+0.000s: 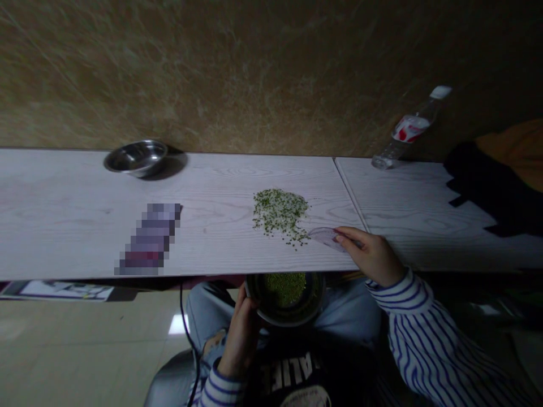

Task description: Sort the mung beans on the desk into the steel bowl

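On the white wood-grain table (220,237) lies a spread of green beans mixed with white grains (280,209), a few beans straying toward the front. My right hand (371,254) pinches a clear, purplish half-round protractor (324,237), whose left tip meets the near right edge of the spread. Below the table's front edge, over my lap, my left hand (244,322) grips the left rim of a metal bowl (292,321). Green beans (286,288) cover the bottom of this bowl. The left fingertips are partly hidden by the rim.
A second metal bowl (136,159) stands at the back left by the wall. In front of it lies a blurred-out flat object (148,240). A plastic bottle (409,127) stands back right, beside dark and orange cloth (496,181). A cable (183,316) hangs from the table edge.
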`<state>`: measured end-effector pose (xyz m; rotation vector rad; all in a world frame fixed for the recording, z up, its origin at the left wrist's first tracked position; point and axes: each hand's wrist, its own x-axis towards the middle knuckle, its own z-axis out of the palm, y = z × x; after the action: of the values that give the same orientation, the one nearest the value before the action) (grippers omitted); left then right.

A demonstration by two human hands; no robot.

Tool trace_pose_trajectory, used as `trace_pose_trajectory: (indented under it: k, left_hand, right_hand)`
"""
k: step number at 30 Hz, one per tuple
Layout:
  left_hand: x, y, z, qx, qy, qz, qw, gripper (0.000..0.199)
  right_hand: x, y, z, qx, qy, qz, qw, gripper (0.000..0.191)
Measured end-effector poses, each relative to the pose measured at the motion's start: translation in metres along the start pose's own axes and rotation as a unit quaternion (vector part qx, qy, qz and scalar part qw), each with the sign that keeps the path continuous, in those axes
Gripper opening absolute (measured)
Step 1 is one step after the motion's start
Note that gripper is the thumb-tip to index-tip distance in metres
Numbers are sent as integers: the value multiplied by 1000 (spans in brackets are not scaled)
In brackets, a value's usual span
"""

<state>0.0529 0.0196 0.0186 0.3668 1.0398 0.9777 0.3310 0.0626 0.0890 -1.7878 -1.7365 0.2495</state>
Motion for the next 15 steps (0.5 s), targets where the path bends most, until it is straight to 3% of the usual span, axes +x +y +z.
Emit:
trace_pose_trajectory:
  k: [15]
  left_hand:
    - [2, -7, -8, 12, 1, 9, 1000, 51]
  right_hand:
    - [-12, -8, 0, 5, -18, 9, 1000, 26]
